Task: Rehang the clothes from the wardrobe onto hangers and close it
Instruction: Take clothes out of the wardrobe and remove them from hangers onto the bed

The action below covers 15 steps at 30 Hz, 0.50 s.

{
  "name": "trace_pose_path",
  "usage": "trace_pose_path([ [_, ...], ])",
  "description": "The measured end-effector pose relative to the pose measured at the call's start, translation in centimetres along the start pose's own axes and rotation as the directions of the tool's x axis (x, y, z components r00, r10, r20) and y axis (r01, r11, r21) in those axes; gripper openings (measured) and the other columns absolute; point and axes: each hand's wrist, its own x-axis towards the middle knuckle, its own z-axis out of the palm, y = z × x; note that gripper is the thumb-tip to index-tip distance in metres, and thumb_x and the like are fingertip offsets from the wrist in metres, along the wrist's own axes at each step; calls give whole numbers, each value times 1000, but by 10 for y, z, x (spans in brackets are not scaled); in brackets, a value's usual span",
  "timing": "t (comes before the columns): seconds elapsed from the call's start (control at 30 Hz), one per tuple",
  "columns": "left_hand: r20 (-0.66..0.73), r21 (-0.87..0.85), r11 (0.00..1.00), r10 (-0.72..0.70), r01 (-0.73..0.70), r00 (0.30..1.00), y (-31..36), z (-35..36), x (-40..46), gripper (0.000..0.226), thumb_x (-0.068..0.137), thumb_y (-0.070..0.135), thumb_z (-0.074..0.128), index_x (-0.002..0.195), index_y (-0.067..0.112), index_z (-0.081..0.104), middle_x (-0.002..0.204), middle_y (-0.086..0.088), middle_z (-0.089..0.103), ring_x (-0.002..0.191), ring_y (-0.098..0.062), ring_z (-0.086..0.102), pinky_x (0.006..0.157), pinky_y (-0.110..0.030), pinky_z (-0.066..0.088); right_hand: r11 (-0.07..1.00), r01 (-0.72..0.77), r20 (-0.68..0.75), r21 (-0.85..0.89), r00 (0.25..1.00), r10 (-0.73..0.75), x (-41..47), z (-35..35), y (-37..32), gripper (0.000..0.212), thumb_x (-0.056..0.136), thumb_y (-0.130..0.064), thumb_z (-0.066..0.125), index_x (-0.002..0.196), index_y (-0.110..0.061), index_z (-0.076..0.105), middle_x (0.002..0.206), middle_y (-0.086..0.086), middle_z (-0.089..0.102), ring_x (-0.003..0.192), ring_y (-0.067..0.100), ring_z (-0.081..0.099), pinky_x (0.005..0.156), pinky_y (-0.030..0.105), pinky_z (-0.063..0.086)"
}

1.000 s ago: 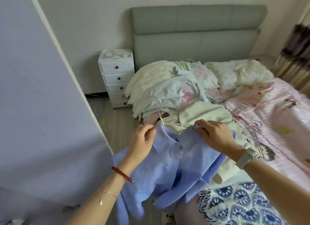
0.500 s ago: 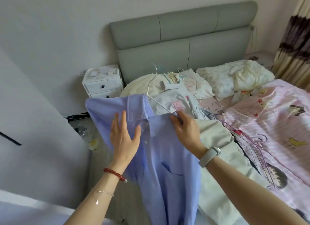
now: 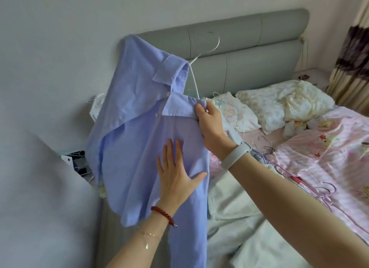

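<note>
Here the right hand (image 3: 209, 125) is pinching the shirt (image 3: 139, 127) collar on the hanger (image 3: 194, 73); the left hand (image 3: 177, 175), fingers flat, is smoothing the front; smoothing downward evenly should work best.

light-blue collared shirt (image 3: 139, 127) on white wire hanger (image 3: 196, 67), held aloft

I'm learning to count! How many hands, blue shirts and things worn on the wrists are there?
hands: 2 (left hand, right hand)
blue shirt: 1
wrist things: 3 (red bracelet, gold chain, white band)
Total: 6
</note>
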Motion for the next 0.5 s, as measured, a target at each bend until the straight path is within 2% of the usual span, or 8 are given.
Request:
trace_pose_path([
  [0.03,-16,-52,998,-31,30,999,-6,8,9,95,66,40,77,141,4,31,145,-20,35,133,-35,35,103,-50,33,1000,-6,-14,-1,1000,6,10,4,2,26,91,-5,44,70,-18,51,64,-8,46,55,-3,43,53,11,37],
  [0.07,-38,-121,992,-49,44,998,-15,17,17,70,68,26,77,128,4,50,131,-20,52,121,-36,49,94,-46,42,1000,-11,-32,-16,999,11,21,6,7,21,91,-6,44,75,-14,55,67,-7,48,61,1,46,58,14,40],
  [0.1,-31,-177,981,-87,80,996,-23,23,24,38,73,18,73,107,7,64,109,-16,64,104,-36,59,81,-39,47,999,-20,-58,-41,998,17,32,6,12,16,92,-7,44,82,-8,57,69,-6,49,67,6,47,63,20,41],
  [0.13,3,-210,969,-135,132,991,-32,29,32,13,78,17,68,87,7,65,87,-12,67,86,-35,61,69,-35,45,998,-23,-90,-65,996,17,43,4,19,15,91,-7,43,88,-4,57,70,-4,48,70,11,46,66,24,41],
  [0.2,159,-337,903,-224,266,962,-49,43,48,22,87,20,60,70,7,58,63,-7,59,68,-33,56,60,-32,37,992,-7,-149,-127,989,-12,65,-7,37,14,91,-7,43,85,-5,55,68,-4,46,66,10,43,62,18,39],
  [0.3,289,-502,811,-170,301,942,-66,56,63,25,91,10,54,66,7,51,60,-4,51,63,-19,45,57,-22,33,955,-15,-223,-298,973,-54,89,-37,73,26,91,-5,41,68,-16,44,63,-7,41,59,5,36,50,8,33],
  [0.43,306,-472,842,-122,262,944,-76,77,92,31,93,7,50,65,19,44,57,7,46,55,-10,42,57,-22,31,922,-170,-309,-347,949,59,115,-74,132,17,90,-6,39,75,-6,47,65,0,42,70,17,38,59,26,29],
  [0.5,287,-400,889,-110,223,952,-72,88,116,32,92,11,53,63,19,43,53,2,45,53,-20,43,54,-25,30,909,-206,-296,-363,950,97,127,-79,153,17,90,-5,38,82,3,51,70,4,45,71,18,40,58,29,27],
])
